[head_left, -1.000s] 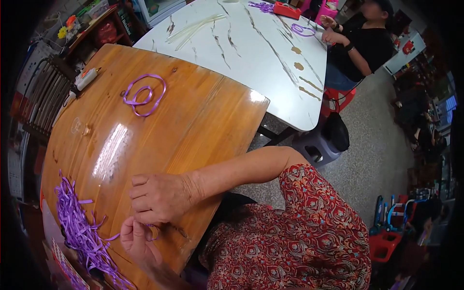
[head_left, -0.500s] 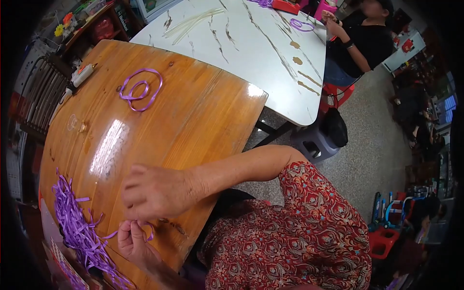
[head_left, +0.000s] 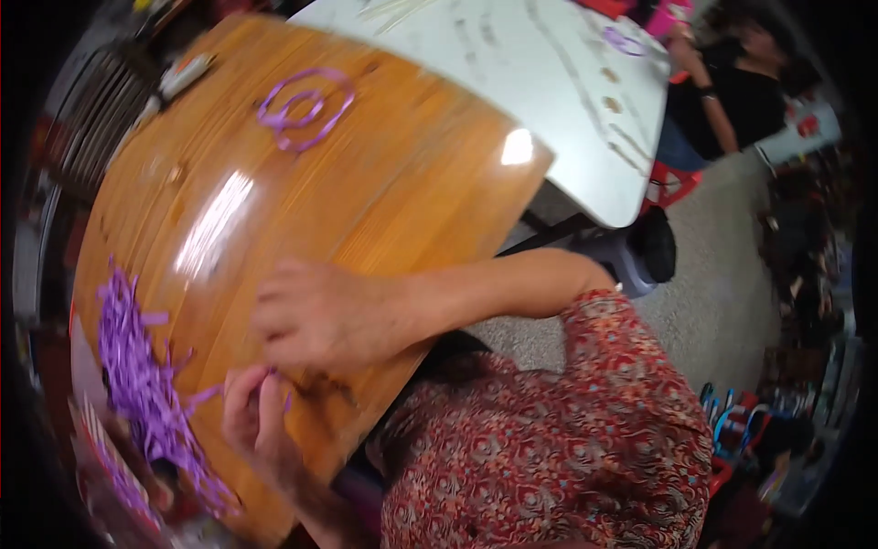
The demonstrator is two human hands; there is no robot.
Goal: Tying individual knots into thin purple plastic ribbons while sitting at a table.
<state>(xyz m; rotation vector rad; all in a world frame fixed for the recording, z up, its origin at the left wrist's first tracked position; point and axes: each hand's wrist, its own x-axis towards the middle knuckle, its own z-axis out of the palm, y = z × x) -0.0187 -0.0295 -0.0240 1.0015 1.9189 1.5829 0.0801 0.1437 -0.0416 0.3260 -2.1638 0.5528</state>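
My left hand (head_left: 256,421) is closed above the near side of the wooden table, thumb and fingers pinching a purple ribbon (head_left: 206,395). One end of this ribbon runs left toward the pile, and a short bit shows by the fingertips. Just above and beyond it, my right hand (head_left: 325,313) is palm down with curled, blurred fingers. Its thumb and whatever it may hold are hidden underneath. A tangled pile of purple ribbons (head_left: 137,366) lies at the table's left edge. Farther off, a coiled purple ribbon (head_left: 306,110) rests by itself on the wood.
A glue gun (head_left: 183,78) lies at the far left of the wooden table (head_left: 402,165). Against its far edge stands a white marble-patterned table (head_left: 512,55) with another purple coil (head_left: 624,41). A person in black (head_left: 732,101) sits beyond, near a grey stool (head_left: 617,261).
The view has shifted, so the tables sit higher and farther right in the picture. Both my hands stay close together over the near side, the left one still pinching the ribbon.
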